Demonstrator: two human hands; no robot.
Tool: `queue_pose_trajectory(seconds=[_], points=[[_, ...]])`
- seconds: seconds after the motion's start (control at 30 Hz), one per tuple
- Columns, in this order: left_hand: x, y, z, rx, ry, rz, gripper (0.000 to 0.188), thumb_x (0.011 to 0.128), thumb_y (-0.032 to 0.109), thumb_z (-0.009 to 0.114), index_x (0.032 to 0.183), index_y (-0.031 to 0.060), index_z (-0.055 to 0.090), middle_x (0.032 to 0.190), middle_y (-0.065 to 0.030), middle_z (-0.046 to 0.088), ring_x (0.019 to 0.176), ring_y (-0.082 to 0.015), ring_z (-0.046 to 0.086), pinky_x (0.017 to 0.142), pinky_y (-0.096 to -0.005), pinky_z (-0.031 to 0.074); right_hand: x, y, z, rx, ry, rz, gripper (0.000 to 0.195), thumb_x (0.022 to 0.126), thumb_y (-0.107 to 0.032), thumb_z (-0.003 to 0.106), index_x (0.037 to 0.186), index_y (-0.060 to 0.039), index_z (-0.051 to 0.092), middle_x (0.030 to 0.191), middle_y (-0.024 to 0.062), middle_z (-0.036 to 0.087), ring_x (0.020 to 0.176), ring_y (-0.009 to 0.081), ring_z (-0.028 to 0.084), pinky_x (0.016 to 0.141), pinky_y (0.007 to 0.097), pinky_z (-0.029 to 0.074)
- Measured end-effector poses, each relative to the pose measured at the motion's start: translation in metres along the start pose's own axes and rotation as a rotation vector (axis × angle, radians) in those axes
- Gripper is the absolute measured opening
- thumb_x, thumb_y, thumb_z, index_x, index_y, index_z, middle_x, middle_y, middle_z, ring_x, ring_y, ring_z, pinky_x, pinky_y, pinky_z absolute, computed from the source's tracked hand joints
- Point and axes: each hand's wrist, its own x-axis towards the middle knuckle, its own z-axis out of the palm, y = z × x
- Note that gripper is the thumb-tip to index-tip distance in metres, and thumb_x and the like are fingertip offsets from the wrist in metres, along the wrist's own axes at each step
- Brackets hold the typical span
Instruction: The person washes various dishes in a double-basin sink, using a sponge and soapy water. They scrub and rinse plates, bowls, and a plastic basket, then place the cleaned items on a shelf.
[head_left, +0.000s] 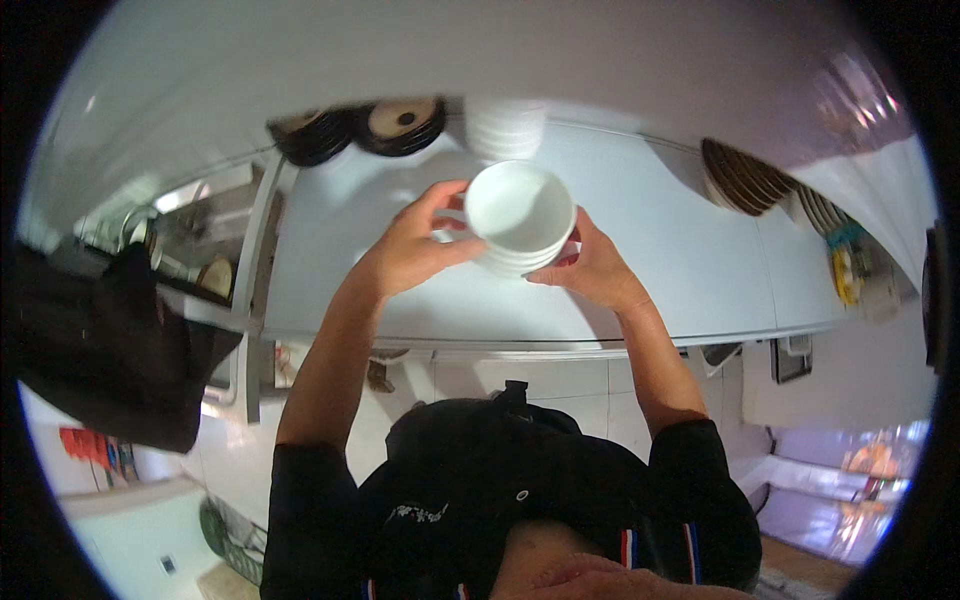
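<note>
A short stack of white bowls (521, 210) is between my two hands, over a pale shelf or counter (697, 277). My left hand (427, 240) grips the stack's left side, thumb on the lower rims. On the right side my right hand (589, 262) holds it, with the thumb low and the fingers partly hidden behind the bowls. Just beyond the held bowls stands a taller stack of white bowls (505, 129) at the counter's back.
Dark stacked dishes (401, 127) stand at the back left. Brown-rimmed bowls (746, 180) lean in a stack at the back right, near a yellow item (845, 274). A sink area with dishes (216, 276) and a dark cloth (112, 345) are at the left.
</note>
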Motion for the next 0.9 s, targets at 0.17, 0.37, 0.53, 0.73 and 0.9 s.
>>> queue_pose_trajectory(seconds=[0.17, 0.37, 0.53, 0.73, 0.9], points=[[0.010, -0.030, -0.001, -0.058, 0.094, 0.102, 0.070, 0.085, 0.019, 0.076, 0.144, 0.0037, 0.043, 0.130, -0.0154, 0.056, 0.118, -0.0248, 0.055, 0.090, -0.0383, 0.057, 0.015, -0.007, 0.033, 0.285, 0.030, 0.073, 0.078, 0.070, -0.008, 0.085, 0.136, 0.0002, 0.043, 0.125, 0.0128, 0.060, 0.112, 0.0235, 0.060, 0.095, 0.0366, 0.053], [0.001, -0.039, 0.001, 0.042, 0.354, 0.265, 0.060, 0.088, 0.024, 0.074, 0.139, 0.0040, 0.050, 0.128, -0.0170, 0.057, 0.120, -0.0254, 0.056, 0.088, -0.0360, 0.058, 0.026, 0.001, 0.049, 0.058, 0.208, -0.034, 0.067, 0.077, -0.012, 0.082, 0.134, 0.0030, 0.049, 0.125, 0.0151, 0.062, 0.116, 0.0208, 0.060, 0.095, 0.0338, 0.052], [-0.075, -0.049, 0.012, -0.066, 0.449, 0.283, 0.034, 0.092, 0.018, 0.069, 0.121, 0.0035, 0.061, 0.114, -0.0118, 0.065, 0.101, -0.0180, 0.064, 0.074, -0.0301, 0.058, -0.032, -0.019, 0.064, -0.209, 0.603, -0.118, 0.042, 0.086, -0.010, 0.074, 0.124, 0.0021, 0.061, 0.098, 0.0069, 0.066, 0.084, 0.0111, 0.060, 0.068, 0.0244, 0.048], [-0.219, -0.104, -0.078, -0.313, -0.056, 0.162, 0.014, 0.093, 0.014, 0.066, 0.102, 0.0039, 0.068, 0.089, -0.0067, 0.069, 0.081, -0.0121, 0.066, 0.064, -0.0261, 0.054, -0.119, -0.076, 0.225, 0.060, -0.339, -0.118, 0.007, 0.082, 0.000, 0.070, 0.089, -0.0006, 0.069, 0.081, 0.0068, 0.069, 0.073, 0.0110, 0.064, 0.064, 0.0264, 0.051], [-0.348, -0.193, -0.182, 0.016, 0.239, 0.239, 0.013, 0.091, 0.011, 0.065, 0.094, -0.0008, 0.067, 0.081, -0.0094, 0.070, 0.071, -0.0176, 0.070, 0.064, -0.0325, 0.055, -0.122, -0.113, 0.418, -0.070, -0.610, -0.036, 0.015, 0.086, -0.013, 0.071, 0.091, 0.0014, 0.071, 0.080, 0.0117, 0.072, 0.067, 0.0201, 0.068, 0.064, 0.0341, 0.054]])
